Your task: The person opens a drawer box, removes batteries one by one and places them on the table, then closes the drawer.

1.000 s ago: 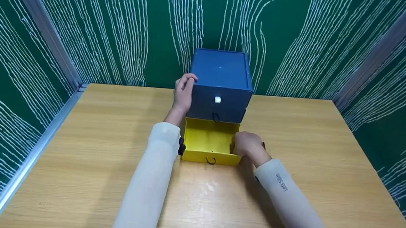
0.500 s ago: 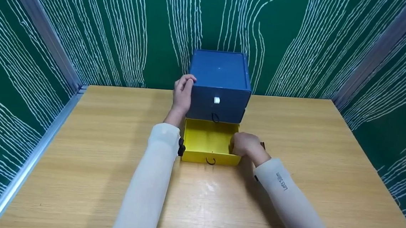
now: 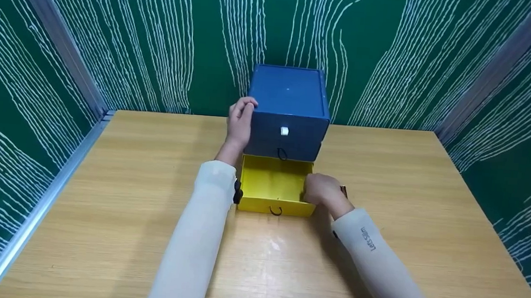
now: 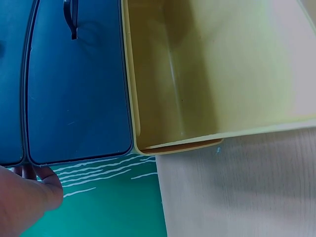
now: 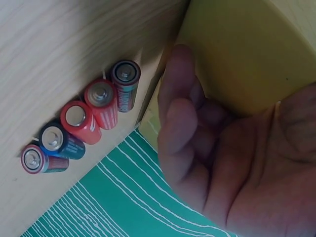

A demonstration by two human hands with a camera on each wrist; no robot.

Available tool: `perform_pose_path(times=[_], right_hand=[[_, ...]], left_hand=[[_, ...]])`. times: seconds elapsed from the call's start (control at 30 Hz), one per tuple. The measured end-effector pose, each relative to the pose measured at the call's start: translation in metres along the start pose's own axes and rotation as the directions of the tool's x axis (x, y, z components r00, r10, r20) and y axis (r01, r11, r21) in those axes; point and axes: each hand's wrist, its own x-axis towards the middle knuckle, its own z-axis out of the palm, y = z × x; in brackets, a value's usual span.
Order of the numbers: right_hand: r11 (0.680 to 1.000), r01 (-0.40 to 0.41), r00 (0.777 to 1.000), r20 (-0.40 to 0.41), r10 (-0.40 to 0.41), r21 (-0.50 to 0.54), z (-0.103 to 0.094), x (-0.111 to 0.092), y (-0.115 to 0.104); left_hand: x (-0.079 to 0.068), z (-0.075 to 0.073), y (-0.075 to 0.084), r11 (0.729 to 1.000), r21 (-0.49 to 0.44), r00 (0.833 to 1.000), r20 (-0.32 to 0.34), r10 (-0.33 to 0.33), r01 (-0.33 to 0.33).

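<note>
A blue drawer cabinet (image 3: pixel 288 92) stands at the back of the wooden table, with a white knob (image 3: pixel 284 131) and a black loop handle (image 3: pixel 282 154) on its front. Below these, a yellow drawer (image 3: pixel 273 206) is pulled out toward me. My left hand (image 3: pixel 240 124) rests against the cabinet's left side, fingertips at its upper front corner. At the yellow drawer's right wall, my right hand (image 3: pixel 323 189) grips the edge with curled fingers. The right wrist view shows several batteries (image 5: pixel 81 122) standing in a row on the wood beside that drawer; the head view does not show them.
The wooden table (image 3: pixel 413 178) spreads to both sides and in front of the drawer. Green walls (image 3: pixel 160 43) with white wavy lines close off the back and sides, joined by metal corner posts (image 3: pixel 58 31).
Both hands, the cabinet and the yellow drawer keep their places; only a very slight shift of the whole head view shows.
</note>
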Motion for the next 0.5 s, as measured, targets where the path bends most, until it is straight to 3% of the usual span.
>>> perform_pose_path(times=[0.17,0.37,0.5], right_hand=[[0.999,-0.024,0.999,-0.030,0.025,0.044,0.002,0.002,0.001],[0.983,-0.088,0.985,-0.132,0.110,0.163,0.010,0.009,0.001],[0.973,-0.059,0.980,-0.170,0.099,0.224,0.013,0.011,0.003]], left_hand=[[0.000,0.002,0.001,1.000,-0.005,1.000,-0.006,-0.003,0.003],[0.001,0.002,0.001,1.000,-0.001,1.000,-0.003,0.001,-0.001],[0.001,0.001,-0.001,1.000,0.003,1.000,-0.002,0.017,-0.017]])
